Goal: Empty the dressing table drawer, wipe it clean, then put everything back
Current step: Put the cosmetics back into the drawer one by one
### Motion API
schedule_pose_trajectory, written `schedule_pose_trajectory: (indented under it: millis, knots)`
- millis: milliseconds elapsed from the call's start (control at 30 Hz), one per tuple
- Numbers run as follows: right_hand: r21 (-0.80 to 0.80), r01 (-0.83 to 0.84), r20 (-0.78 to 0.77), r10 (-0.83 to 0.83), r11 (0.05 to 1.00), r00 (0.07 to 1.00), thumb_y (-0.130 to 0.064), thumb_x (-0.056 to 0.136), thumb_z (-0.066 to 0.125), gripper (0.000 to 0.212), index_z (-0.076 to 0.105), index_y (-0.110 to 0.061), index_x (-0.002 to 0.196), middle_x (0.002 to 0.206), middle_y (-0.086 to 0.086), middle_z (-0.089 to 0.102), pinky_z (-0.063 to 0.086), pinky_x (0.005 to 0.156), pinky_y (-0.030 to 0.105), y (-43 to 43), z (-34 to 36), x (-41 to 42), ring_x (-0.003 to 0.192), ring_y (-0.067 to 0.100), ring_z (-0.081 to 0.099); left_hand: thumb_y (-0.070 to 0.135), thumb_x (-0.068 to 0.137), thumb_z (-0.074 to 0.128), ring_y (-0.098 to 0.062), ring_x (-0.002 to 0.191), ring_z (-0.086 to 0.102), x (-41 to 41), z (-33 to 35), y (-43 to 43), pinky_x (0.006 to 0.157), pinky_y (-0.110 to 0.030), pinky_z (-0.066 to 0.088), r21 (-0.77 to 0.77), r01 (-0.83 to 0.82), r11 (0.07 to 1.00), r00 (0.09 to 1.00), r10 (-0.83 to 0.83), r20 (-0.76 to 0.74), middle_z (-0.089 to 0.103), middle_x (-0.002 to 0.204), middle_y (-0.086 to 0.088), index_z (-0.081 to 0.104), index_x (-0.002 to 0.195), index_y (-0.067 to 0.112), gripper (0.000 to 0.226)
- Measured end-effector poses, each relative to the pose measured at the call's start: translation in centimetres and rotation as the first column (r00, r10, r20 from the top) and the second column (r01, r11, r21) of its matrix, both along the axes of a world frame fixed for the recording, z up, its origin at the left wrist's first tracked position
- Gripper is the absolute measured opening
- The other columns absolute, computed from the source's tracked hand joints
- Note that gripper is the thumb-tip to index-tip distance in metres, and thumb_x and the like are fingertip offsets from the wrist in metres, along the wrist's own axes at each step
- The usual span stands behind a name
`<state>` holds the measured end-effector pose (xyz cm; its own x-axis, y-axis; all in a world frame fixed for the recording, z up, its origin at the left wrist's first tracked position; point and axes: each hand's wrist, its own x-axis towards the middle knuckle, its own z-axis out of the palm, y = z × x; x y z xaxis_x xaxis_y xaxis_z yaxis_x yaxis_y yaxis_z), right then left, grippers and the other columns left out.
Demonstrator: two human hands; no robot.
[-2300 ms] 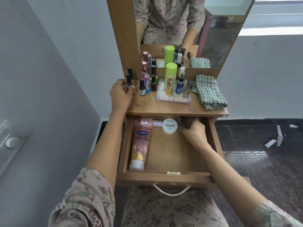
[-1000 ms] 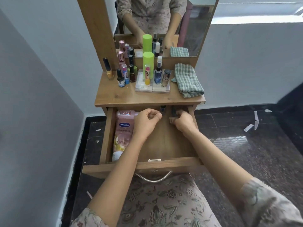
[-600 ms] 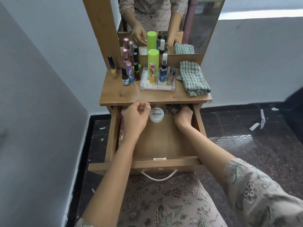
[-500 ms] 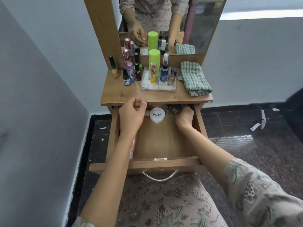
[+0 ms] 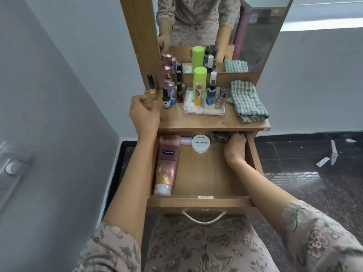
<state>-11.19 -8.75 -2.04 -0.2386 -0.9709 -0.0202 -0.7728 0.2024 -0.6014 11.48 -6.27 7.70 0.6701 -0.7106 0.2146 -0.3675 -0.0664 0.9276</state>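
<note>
Wood drawer (image 5: 206, 173), pulled out under tabletop (image 5: 196, 120); metal handle (image 5: 203, 217) on front. Contents: pink lotion tube (image 5: 166, 163) along L wall, cap toward front; white round jar (image 5: 200, 143) at back centre; small bottles (image 5: 217, 137) in back R corner. R hand (image 5: 234, 148) reached into that corner, fingers curled round small bottles, partly hidden by the top. L hand (image 5: 144, 112) sat at tabletop's L edge near gold bottle (image 5: 152, 86), clenched; contents, if any, couldn't be told.
</note>
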Motion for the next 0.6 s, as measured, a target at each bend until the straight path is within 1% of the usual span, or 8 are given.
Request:
schedule_pose_trajectory:
  millis: [67, 100, 167, 233, 300, 400, 500, 600]
  knots:
    - [-0.001, 0.009, 0.007, -0.009, 1.0, 1.0, 0.008, 0.092, 0.037, 0.032, 0.059, 0.008, 0.114, 0.12, 0.025, 0.058, 0.045, 0.089, 0.036, 0.1, 0.2, 0.1, 0.111, 0.037, 0.055, 0.008, 0.087, 0.06, -0.012, 0.094, 0.057, 0.8, 0.0, -1.2, 0.079, -0.018, 0.046, 0.045, -0.006, 0.999, 1.0, 0.005, 0.012, 0.052, 0.096, 0.012, 0.052, 0.119, 0.006, 0.033]
    - [0.002, 0.018, 0.02, -0.019, 1.0, 1.0, 0.008, 0.091, 0.037, 0.031, 0.06, 0.007, 0.113, 0.118, 0.024, 0.06, 0.047, 0.087, 0.037, 0.2, 0.2, 0.0, 0.109, 0.038, 0.056, 0.009, 0.088, 0.06, -0.015, 0.101, 0.058, 1.1, -0.1, -1.9, 0.085, -0.02, 0.047, 0.067, -0.005, 0.998, 1.0, 0.004, 0.021, 0.055, 0.108, 0.004, 0.05, 0.123, 0.006, 0.037]
    - [0.025, 0.037, 0.064, -0.039, 0.999, 0.997, 0.006, 0.09, 0.039, 0.03, 0.058, 0.005, 0.114, 0.115, 0.022, 0.062, 0.048, 0.083, 0.037, 0.4, 0.4, -0.2, 0.106, 0.038, 0.059, 0.008, 0.09, 0.059, -0.021, 0.114, 0.057, 1.7, -0.1, -3.2, 0.097, -0.028, 0.048, 0.109, -0.005, 0.994, 0.998, -0.003, 0.067, 0.053, 0.128, -0.008, 0.047, 0.13, 0.008, 0.043]
    - [0.066, 0.037, 0.095, -0.043, 0.997, 0.995, 0.003, 0.09, 0.041, 0.033, 0.053, 0.004, 0.12, 0.116, 0.022, 0.061, 0.048, 0.084, 0.039, 0.6, 0.8, -0.2, 0.106, 0.04, 0.058, 0.004, 0.093, 0.053, -0.024, 0.119, 0.053, 2.0, 0.2, -4.4, 0.103, -0.031, 0.045, 0.154, 0.013, 0.988, 0.989, -0.035, 0.143, 0.048, 0.135, -0.011, 0.044, 0.136, 0.013, 0.045]
    - [0.115, 0.018, 0.101, -0.029, 0.993, 0.994, 0.001, 0.087, 0.044, 0.043, 0.041, 0.006, 0.129, 0.119, 0.024, 0.058, 0.047, 0.087, 0.041, 0.8, 1.4, -0.2, 0.109, 0.042, 0.056, 0.004, 0.095, 0.047, -0.025, 0.121, 0.051, 2.3, 0.6, -5.4, 0.105, -0.033, 0.043, 0.186, 0.056, 0.981, 0.98, -0.09, 0.18, 0.046, 0.136, -0.012, 0.043, 0.138, 0.017, 0.045]
    - [0.195, -0.023, 0.086, 0.006, 0.981, 0.996, 0.002, 0.085, 0.047, 0.052, 0.032, 0.008, 0.135, 0.122, 0.025, 0.053, 0.047, 0.085, 0.039, 1.6, 2.3, -0.6, 0.11, 0.043, 0.054, 0.014, 0.098, 0.047, -0.027, 0.121, 0.052, 2.7, 0.9, -6.4, 0.106, -0.037, 0.043, 0.233, 0.118, 0.965, 0.967, -0.165, 0.193, 0.048, 0.136, -0.012, 0.045, 0.138, 0.016, 0.039]
    - [0.249, -0.055, 0.072, 0.038, 0.967, 0.997, 0.004, 0.083, 0.049, 0.051, 0.034, 0.009, 0.131, 0.124, 0.026, 0.051, 0.048, 0.087, 0.04, 2.5, 3.1, -1.0, 0.111, 0.042, 0.053, 0.023, 0.097, 0.052, -0.027, 0.119, 0.054, 2.8, 1.0, -6.7, 0.102, -0.035, 0.044, 0.239, 0.129, 0.962, 0.961, -0.181, 0.21, 0.056, 0.131, -0.011, 0.052, 0.132, 0.011, 0.037]
    - [0.246, -0.057, 0.092, 0.035, 0.968, 0.995, 0.002, 0.082, 0.052, 0.04, 0.039, 0.004, 0.121, 0.122, 0.024, 0.05, 0.046, 0.089, 0.04, 3.6, 3.9, -1.0, 0.111, 0.04, 0.052, 0.021, 0.098, 0.051, -0.022, 0.115, 0.058, 2.6, 1.1, -6.3, 0.095, -0.025, 0.043, 0.17, 0.096, 0.981, 0.975, -0.127, 0.18, 0.062, 0.126, -0.007, 0.058, 0.126, 0.008, 0.031]
